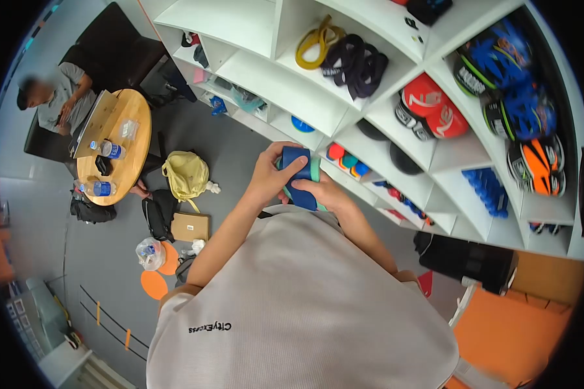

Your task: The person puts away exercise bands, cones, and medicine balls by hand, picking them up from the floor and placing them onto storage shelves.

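Observation:
In front of my chest, a small bundle of folded exercise bands is held in both hands: a wide dark blue band (293,154) and a mint green band (315,170) beside it. My left hand (265,174) wraps the bundle from the left, its thumb pressed over the blue face. From the right, my right hand (329,194) grips the lower part, with the thumb lying across the blue. The fingers behind the bundle are mostly hidden. Both hands are close to the white shelf unit (240,68).
Shelves hold a yellow band (318,44), black bands (355,65), red boxing gloves (431,107) and blue gloves (499,61). At left, a person (68,97) sits by a round wooden table (124,172) with bottles. A yellow backpack (187,175) and cardboard box (191,227) lie on the floor.

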Tool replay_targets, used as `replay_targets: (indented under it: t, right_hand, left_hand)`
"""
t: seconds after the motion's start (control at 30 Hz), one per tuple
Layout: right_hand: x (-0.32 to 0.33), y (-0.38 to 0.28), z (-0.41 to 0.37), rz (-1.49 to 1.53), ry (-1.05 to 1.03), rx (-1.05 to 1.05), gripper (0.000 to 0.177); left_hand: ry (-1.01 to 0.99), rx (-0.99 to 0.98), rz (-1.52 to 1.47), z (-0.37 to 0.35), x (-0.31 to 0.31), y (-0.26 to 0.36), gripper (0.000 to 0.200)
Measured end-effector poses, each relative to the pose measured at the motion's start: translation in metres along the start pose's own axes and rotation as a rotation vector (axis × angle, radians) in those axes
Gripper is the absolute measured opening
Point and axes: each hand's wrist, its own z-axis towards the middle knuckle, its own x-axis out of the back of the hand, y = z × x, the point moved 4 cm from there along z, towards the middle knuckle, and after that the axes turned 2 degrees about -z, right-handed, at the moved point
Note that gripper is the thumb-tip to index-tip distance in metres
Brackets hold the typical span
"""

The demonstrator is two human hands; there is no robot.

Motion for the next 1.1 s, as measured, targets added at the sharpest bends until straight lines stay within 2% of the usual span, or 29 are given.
replay_targets:
  t: [0.07,0.13,0.2,0.27,0.3,0.37,0.43,0.47,0.53,0.57,0.6,0.67,0.7,0.73,0.8,0.83,0.9,0.97,1.0,1.03,1.07,1.1]
  right_hand:
    - [0.009,-0.019,0.017,0.033,-0.026,-0.077,0.036]
    - [0.015,-0.036,0.033,-0.091,-0.06,-0.108,0.036]
    - [0.024,-0.039,0.048,-0.144,-0.047,-0.097,0.032]
    - [0.036,-0.044,0.063,-0.519,0.034,-0.071,0.035]
    - [0.035,-0.051,0.066,-0.551,0.107,0.006,0.041]
    - [0.043,-0.051,0.078,-0.524,0.134,0.04,0.042]
    - [0.046,-0.056,0.082,-0.504,0.238,0.108,0.037]
    - [0.047,-0.061,0.084,-0.498,0.246,0.094,0.037]
    - [0.049,-0.079,0.087,-0.413,0.126,0.147,0.034]
    - [0.051,-0.084,0.087,-0.332,0.117,0.084,0.044]
    - [0.049,-0.095,0.087,-0.33,0.128,0.088,0.044]
    - [0.044,-0.115,0.085,-0.127,0.104,0.174,0.054]
    - [0.052,-0.113,0.084,-0.116,0.071,0.061,0.052]
    - [0.056,-0.111,0.086,-0.112,0.081,0.067,0.052]
    - [0.064,-0.11,0.089,-0.212,0.178,0.196,0.048]
    - [0.063,-0.113,0.09,-0.293,0.205,0.33,0.044]
    - [0.067,-0.108,0.09,-0.334,0.219,0.355,0.04]
    - [0.074,-0.111,0.089,-0.385,0.225,0.383,0.037]
    - [0.079,-0.112,0.087,-0.615,0.314,0.35,0.035]
    - [0.082,-0.113,0.084,-0.844,0.404,0.31,0.033]
    - [0.082,-0.113,0.081,-0.843,0.409,0.302,0.033]
    - [0.081,-0.119,0.077,-1.08,0.506,0.334,0.033]
  left_hand:
    - [0.061,0.073,-0.074,0.016,0.005,-0.001,0.036]
    - [0.095,0.077,-0.129,0.031,0.014,-0.002,0.029]
    - [0.181,-0.104,-0.129,0.045,0.023,-0.003,0.022]
    - [0.168,-0.148,-0.176,0.06,0.028,0.001,0.017]
    - [0.175,-0.104,-0.178,0.064,0.027,0.009,0.017]
    - [0.177,-0.055,-0.184,0.081,0.03,0.015,0.016]
    - [0.051,-0.145,-0.139,0.098,0.031,0.02,0.02]
    - [0.047,-0.129,-0.144,0.106,0.032,0.022,0.02]
    - [0.081,-0.142,-0.259,0.127,0.038,0.031,0.021]
    - [0.052,-0.153,-0.338,0.137,0.039,0.036,0.022]
    - [0.04,-0.15,-0.336,0.144,0.041,0.042,0.022]
    - [0.128,-0.25,-0.415,0.155,0.05,0.06,0.024]
    - [0.171,-0.297,-0.455,0.161,0.056,0.068,0.024]
    - [0.168,-0.316,-0.479,0.163,0.059,0.08,0.029]
    - [0.092,-0.355,-0.464,0.169,0.069,0.092,0.039]
    - [0.087,-0.349,-0.462,0.172,0.072,0.095,0.039]
    - [0.016,-0.313,-0.511,0.175,0.075,0.101,0.052]
    - [-0.033,-0.345,-0.603,0.173,0.081,0.11,0.055]
    - [-0.082,-0.375,-0.695,0.173,0.084,0.113,0.059]
    - [-0.116,-0.366,-0.821,0.177,0.088,0.112,0.044]
    - [-0.117,-0.357,-0.825,0.179,0.094,0.11,0.044]
    - [-0.151,-0.312,-0.775,0.181,0.097,0.109,0.037]
